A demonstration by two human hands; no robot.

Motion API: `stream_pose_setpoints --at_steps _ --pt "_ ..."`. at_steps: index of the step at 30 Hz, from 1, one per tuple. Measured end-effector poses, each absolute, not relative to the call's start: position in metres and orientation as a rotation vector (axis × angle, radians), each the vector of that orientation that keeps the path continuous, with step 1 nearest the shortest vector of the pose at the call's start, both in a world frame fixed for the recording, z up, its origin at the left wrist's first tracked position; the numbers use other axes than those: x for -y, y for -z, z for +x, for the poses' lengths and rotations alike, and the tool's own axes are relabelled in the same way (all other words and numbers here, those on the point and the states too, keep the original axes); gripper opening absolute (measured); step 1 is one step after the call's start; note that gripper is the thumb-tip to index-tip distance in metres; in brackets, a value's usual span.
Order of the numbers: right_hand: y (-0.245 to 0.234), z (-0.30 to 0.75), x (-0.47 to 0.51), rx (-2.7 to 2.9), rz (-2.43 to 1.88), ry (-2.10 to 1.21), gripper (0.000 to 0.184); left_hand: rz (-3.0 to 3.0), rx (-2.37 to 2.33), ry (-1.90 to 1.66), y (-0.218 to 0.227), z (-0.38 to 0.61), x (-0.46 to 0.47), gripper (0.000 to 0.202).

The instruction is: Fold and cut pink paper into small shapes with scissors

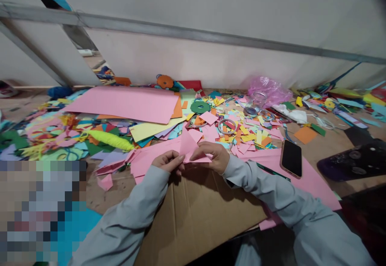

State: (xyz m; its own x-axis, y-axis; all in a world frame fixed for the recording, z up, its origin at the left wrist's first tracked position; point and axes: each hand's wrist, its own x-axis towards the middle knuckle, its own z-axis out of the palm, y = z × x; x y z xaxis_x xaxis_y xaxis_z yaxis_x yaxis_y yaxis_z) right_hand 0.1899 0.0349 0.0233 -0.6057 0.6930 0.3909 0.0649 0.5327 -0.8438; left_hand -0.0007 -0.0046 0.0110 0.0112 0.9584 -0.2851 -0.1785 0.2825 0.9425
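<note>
Both hands grip one small folded piece of pink paper [189, 143], its pointed corner standing up between them. My left hand [169, 162] pinches the paper's left side between thumb and fingers. On the right side, my right hand [214, 155] is closed on the same paper, with thumb and forefinger near its lower fold. Below the hands a brown cardboard sheet [199, 217] lies toward my body. More pink sheets [143, 161] are spread just left of my left hand, and the fingertips partly hide the fold.
A phone [291, 158] rests on a pink sheet at the right, near a dark pouch-like object [352, 161]. Behind lie a large pink sheet [126, 103], many coloured scraps [247, 131], a tape roll [227, 126] and yellow yarn [110, 139]. A pale wall panel [181, 61] stands at the back.
</note>
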Motion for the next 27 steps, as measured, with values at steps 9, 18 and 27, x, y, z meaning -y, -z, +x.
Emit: stream_pose_setpoints --at_steps 9,18,27 --pt "-0.021 0.188 -0.033 1.800 -0.780 -1.189 0.029 0.950 -1.179 -1.040 -0.007 0.007 0.009 0.039" --pt "-0.018 0.184 -0.028 1.556 -1.013 -1.330 0.025 1.056 -1.203 -1.060 0.001 0.012 0.011 0.040" --pt "-0.013 0.181 -0.028 1.438 -1.012 -1.410 0.034 1.031 -1.252 -1.080 0.001 0.013 0.012 0.041"
